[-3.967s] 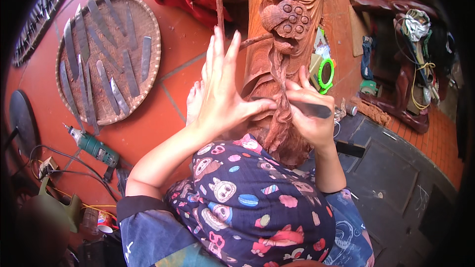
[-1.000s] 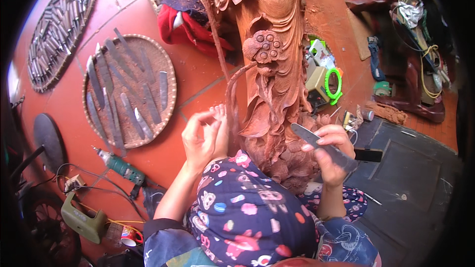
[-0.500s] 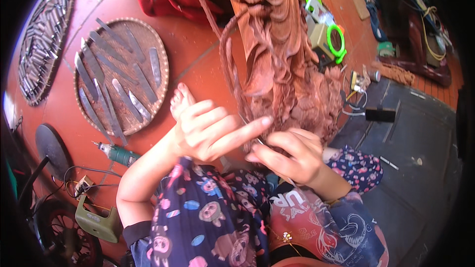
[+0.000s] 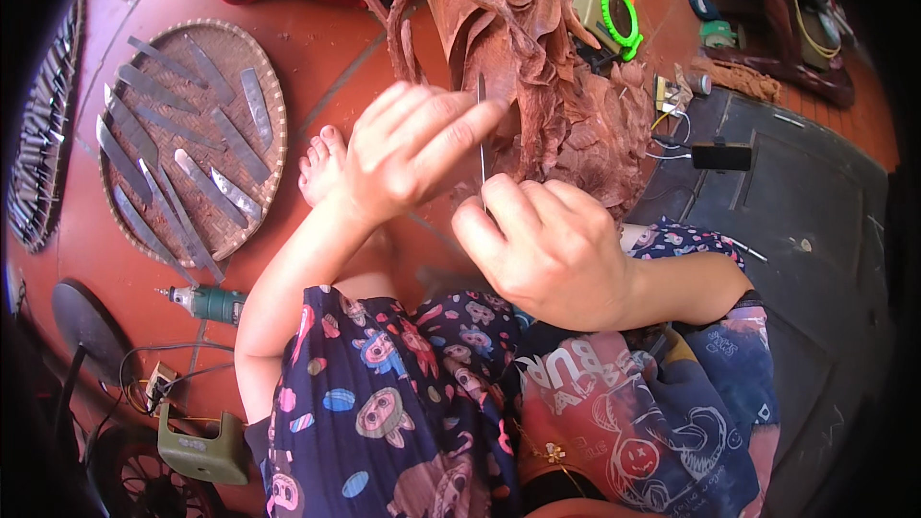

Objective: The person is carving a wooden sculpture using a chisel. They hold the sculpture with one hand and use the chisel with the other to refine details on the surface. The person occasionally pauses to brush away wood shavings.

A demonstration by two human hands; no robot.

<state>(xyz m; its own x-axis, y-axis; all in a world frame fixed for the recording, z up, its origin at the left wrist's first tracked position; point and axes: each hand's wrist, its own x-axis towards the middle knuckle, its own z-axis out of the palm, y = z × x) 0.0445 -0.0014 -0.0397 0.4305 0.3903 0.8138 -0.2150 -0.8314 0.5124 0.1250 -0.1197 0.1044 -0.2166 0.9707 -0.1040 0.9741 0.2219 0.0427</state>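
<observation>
My right hand (image 4: 552, 249) is closed round the lower end of a thin metal blade (image 4: 484, 161). Its narrow tip points away from me, up past my left index finger. My left hand (image 4: 413, 144) has its index finger laid across the blade, with the other fingers curled; the thumb is hidden. Just beyond both hands stands a reddish-brown wood carving (image 4: 547, 86) with deep folds and a rough, rocky-looking base. Whether the blade touches the carving cannot be seen.
A round woven tray (image 4: 278, 125) of flat blades lies left on the tiles, beside another basket packed with tools (image 4: 43, 134). Nearer are a green rotary tool (image 4: 206, 304) and an olive plastic housing (image 4: 203, 446). A green-rimmed device (image 4: 624, 24) and a black phone-like slab (image 4: 721, 156) are right.
Both hands have risen in the view, and the blade now stands more upright, showing more of its length. My right hand has turned back-up. The whole scene has shifted slightly left and up.
</observation>
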